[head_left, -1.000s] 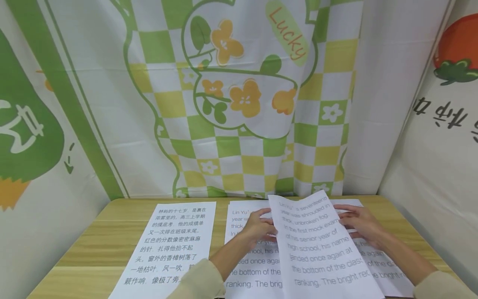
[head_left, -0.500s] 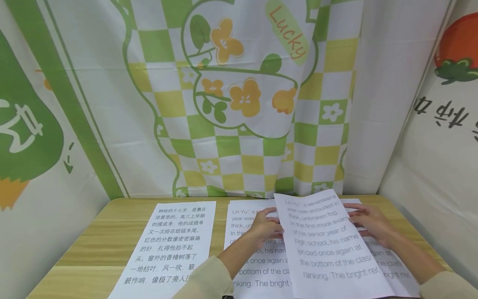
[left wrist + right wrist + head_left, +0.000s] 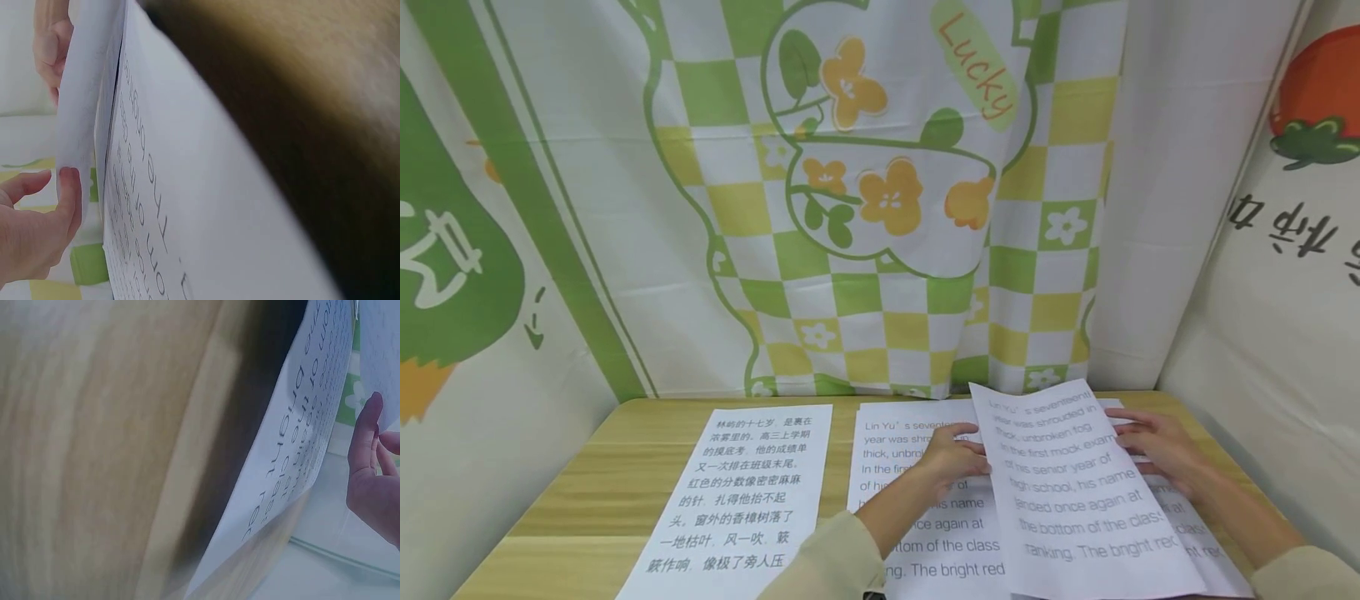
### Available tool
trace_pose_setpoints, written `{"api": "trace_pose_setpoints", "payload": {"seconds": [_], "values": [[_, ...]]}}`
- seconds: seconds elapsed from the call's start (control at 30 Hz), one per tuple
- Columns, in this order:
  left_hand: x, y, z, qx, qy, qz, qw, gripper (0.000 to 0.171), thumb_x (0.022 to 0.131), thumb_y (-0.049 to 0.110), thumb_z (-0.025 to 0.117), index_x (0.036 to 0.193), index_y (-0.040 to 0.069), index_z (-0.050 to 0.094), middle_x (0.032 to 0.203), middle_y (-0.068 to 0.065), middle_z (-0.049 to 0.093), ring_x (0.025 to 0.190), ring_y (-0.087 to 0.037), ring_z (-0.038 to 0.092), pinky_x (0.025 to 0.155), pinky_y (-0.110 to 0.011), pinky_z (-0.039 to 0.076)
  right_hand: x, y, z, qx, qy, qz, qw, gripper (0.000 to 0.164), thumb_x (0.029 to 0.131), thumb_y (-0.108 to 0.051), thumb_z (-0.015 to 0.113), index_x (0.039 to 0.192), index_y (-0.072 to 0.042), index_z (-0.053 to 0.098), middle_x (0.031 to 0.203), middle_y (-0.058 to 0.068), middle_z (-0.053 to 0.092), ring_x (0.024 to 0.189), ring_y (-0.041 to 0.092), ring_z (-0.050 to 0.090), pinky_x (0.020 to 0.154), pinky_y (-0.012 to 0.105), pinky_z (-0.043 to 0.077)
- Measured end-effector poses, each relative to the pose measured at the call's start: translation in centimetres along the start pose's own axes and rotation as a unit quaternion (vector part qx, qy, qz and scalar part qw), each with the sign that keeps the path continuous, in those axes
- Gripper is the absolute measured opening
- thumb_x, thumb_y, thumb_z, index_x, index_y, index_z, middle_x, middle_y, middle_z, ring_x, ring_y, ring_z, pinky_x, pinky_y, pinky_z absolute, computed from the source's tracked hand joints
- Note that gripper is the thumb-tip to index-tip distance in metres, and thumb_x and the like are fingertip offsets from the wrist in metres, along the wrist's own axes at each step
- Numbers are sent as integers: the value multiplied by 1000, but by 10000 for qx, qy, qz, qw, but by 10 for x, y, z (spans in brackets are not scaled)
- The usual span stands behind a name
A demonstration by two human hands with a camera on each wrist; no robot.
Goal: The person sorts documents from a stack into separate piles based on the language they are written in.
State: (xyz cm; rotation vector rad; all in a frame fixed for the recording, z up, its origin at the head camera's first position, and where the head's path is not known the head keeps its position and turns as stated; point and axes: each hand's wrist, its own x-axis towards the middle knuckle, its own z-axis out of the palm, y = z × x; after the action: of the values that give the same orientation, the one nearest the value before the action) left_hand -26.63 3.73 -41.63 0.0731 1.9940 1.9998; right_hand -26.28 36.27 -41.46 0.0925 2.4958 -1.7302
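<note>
A white sheet of paper (image 3: 1071, 492) printed with large English text is raised at a slant over other pages, its top corners lifted. My left hand (image 3: 951, 458) holds its left edge, thumb and fingers on either side of the paper (image 3: 81, 112) in the left wrist view. At the opposite edge my right hand (image 3: 1161, 450) pinches the same sheet, fingertips right at its border in the right wrist view. Below lie English pages (image 3: 917, 500), partly covered by my left forearm and the raised sheet. More printed paper (image 3: 1213, 558) shows under it at the right.
A separate sheet with Chinese text (image 3: 737, 500) lies on the wooden table (image 3: 587, 492) at the left. A green and yellow checked curtain (image 3: 865, 292) hangs behind the table's back edge. Pale printed cloth (image 3: 1247, 333) encloses the right side.
Both hands have moved to the right, carrying the raised sheet with them. More of the English page at the left is uncovered. The Chinese sheet has stayed in place.
</note>
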Motion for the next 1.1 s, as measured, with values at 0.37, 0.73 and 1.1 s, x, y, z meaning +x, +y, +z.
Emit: {"api": "trace_pose_setpoints", "payload": {"seconds": [0.37,0.73,1.1], "values": [[-3,0,14,-741,-348,-95,9966,63,81,-17,61,143,-9,50,107,-18,68,84,-25,72,80,-41,66,1,8,-15,193,-23,-102,9998,59,101,-2,57,153,12,33,107,-1,67,88,15,70,74,38,65],[-2,0,29,-379,-370,-123,9985,54,86,-8,65,138,-14,52,102,-17,67,94,-30,74,87,-38,64,1,14,-29,-18,139,-118,9998,53,102,-2,53,150,15,36,105,-5,72,86,11,70,74,33,64],[-3,2,40,-258,-195,-282,9991,50,88,-1,68,137,-7,58,109,-11,68,99,-27,72,89,-38,63,-1,19,-39,-331,443,-81,9984,50,103,-8,54,145,18,43,107,-3,72,84,8,69,74,29,63]]}}
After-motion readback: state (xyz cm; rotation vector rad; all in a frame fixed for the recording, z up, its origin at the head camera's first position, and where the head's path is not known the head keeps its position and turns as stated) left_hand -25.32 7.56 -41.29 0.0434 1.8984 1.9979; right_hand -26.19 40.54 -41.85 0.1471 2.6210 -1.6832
